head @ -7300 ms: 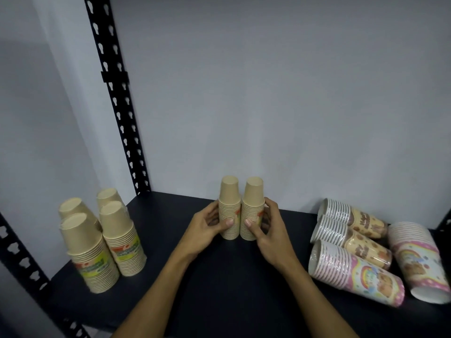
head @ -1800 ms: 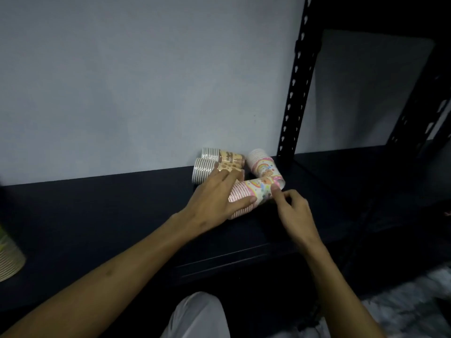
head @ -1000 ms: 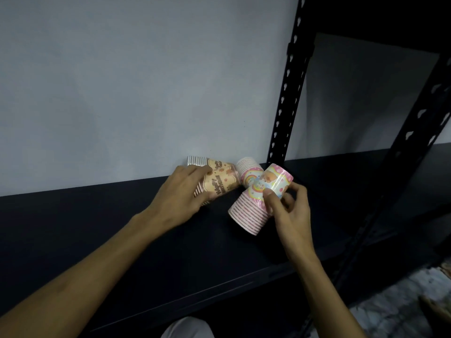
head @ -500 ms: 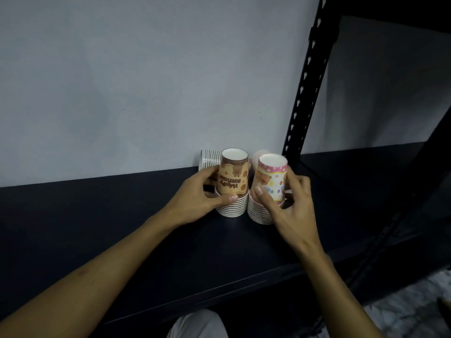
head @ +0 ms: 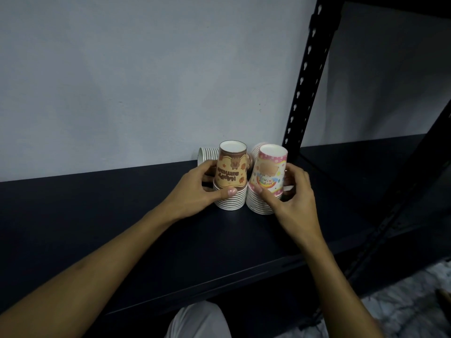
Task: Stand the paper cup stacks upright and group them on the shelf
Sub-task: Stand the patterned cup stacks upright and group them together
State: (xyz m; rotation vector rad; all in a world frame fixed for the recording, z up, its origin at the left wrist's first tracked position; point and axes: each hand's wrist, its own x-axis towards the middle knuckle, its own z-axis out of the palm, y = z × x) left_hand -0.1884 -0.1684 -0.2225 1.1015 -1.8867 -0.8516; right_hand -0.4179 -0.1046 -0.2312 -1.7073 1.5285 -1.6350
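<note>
Two paper cup stacks stand rim-down, side by side and touching, on the black shelf (head: 146, 228). The brown "Happy Birthday" stack (head: 231, 175) is gripped by my left hand (head: 195, 193), thumb across its lower rims. My right hand (head: 290, 198) wraps the pink rainbow stack (head: 267, 176). Behind them another brown stack (head: 207, 154) lies on its side against the wall, and a sliver of a pink stack (head: 256, 148) shows behind the two upright ones.
A black perforated shelf upright (head: 306, 76) rises just right of the cups. A grey wall (head: 146, 81) backs the shelf. A dark diagonal brace (head: 415, 179) crosses at the right. A knee in light trousers (head: 197, 320) and patterned floor (head: 402, 308) show below.
Both stacks went from lying on the shelf to standing rim-down side by side. Since half a second ago they stay pressed together with both hands still on them.
</note>
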